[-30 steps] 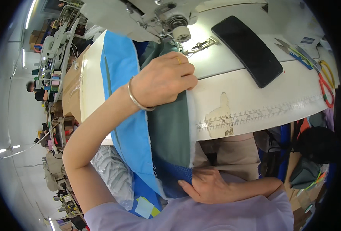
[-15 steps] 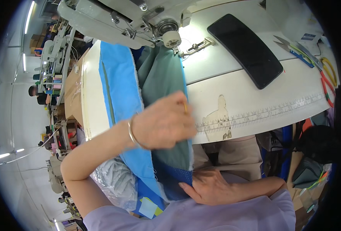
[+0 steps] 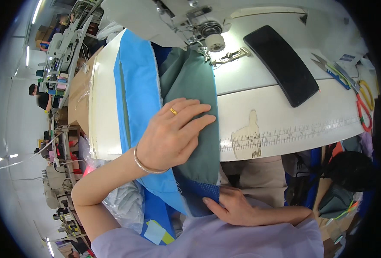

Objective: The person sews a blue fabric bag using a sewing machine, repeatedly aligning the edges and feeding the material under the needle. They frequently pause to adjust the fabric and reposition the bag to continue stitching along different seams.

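A long strip of grey-green fabric [image 3: 199,155] runs from under the sewing machine [image 3: 207,32] toward my body. Along its left side lies bright blue fabric [image 3: 141,81], and a dark blue mesh piece [image 3: 205,192] joins its near end. My left hand [image 3: 173,133] rests on the grey-green fabric, fingers stretched out toward its right edge, nothing gripped. At the table's near side my right hand [image 3: 233,206] pinches the dark blue mesh, thumb on top and the other fingers partly hidden beneath. The fabric's far end sits at the presser foot [image 3: 205,53], beside a metal seam guide [image 3: 233,56].
A black phone [image 3: 281,64] lies right of the machine. Beyond it are thread snips [image 3: 330,71] and red-and-yellow-handled scissors [image 3: 362,103]. A printed ruler strip [image 3: 285,134] follows the table's front edge. Plastic-wrapped material [image 3: 123,202] sits at lower left.
My left hand has opened from a blurred, curled shape and now lies with fingers extended on the fabric. My right hand keeps its hold. The view has shifted slightly.
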Demonstrator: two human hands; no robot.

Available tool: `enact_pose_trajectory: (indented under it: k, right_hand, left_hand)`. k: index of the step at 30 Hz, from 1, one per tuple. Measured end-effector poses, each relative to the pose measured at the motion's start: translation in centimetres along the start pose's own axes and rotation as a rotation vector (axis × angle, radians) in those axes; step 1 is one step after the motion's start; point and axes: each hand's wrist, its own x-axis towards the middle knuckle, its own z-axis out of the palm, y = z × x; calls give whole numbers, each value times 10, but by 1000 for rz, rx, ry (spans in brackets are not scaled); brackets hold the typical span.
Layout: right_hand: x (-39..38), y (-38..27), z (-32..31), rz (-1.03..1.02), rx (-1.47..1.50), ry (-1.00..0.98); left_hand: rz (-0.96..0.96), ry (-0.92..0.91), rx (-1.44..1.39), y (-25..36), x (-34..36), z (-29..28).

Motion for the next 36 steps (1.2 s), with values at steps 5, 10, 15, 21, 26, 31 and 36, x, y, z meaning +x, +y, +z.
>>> enact_pose_trajectory:
  k: [5,10,15,21,26,31,36]
  right_hand:
    - [-6,3,0,112,182,-51]
    - [-6,0,-4,215,295,-48]
    - [2,5,-6,256,310,-47]
    - [28,-10,-19,408,527,24]
    - [50,-17,-20,635,742,124]
    - [73,-48,-21,831,999,259]
    - [49,-36,-60,308,-3,-107]
  left_hand:
    - [-13,-26,29,0,-9,11]
    - [18,4,11,-7,-5,11]
    - [41,28,-10,-22,4,12]
    - [61,45,-13,-46,23,11]
    - [105,8,31,-69,39,4]
    - [85,-49,54,-78,47,-6]
    - [41,-237,158,-26,26,-28]
